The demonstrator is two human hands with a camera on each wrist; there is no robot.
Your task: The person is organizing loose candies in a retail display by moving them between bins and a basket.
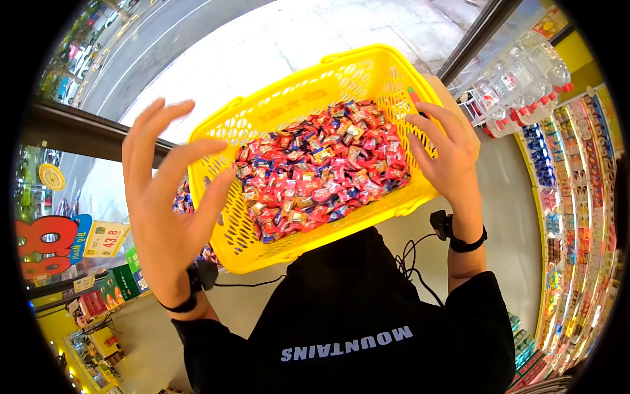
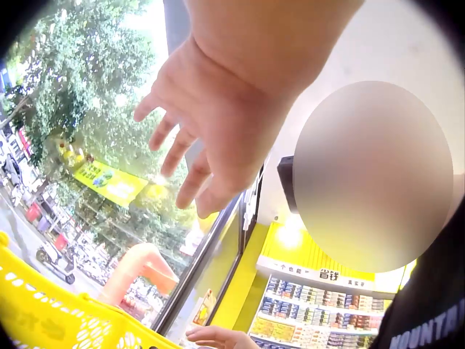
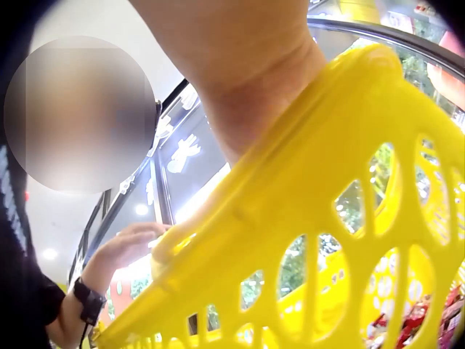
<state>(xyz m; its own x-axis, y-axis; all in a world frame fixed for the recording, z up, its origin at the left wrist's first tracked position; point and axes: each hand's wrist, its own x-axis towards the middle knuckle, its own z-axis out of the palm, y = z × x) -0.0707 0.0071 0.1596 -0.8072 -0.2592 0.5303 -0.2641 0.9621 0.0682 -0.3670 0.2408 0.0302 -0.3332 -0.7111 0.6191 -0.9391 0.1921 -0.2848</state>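
Observation:
A yellow plastic shopping basket (image 1: 315, 236) with an openwork wall stands tilted in front of the person. Inside lies a heap of small wrapped candies (image 1: 321, 171), mostly red and pink with some blue and gold. My left hand (image 1: 164, 203) is raised over the basket's left end, fingers spread and holding nothing. In the left wrist view the same hand (image 2: 225, 131) hangs in the air above the basket rim (image 2: 73, 320). At the right end my right hand (image 1: 449, 157) reaches over the rim, fingers apart and slightly bent. The basket wall (image 3: 312, 196) partly hides it in the right wrist view.
More wrapped candies (image 1: 184, 198) show beyond the basket's left end. A brown cardboard surface (image 1: 453, 108) shows by its right end. Bottled water (image 1: 518, 82) and stocked shelves (image 1: 577, 210) stand at right. Price signs (image 1: 105, 238) hang at left. Cables (image 1: 410, 259) run from the wrist cameras.

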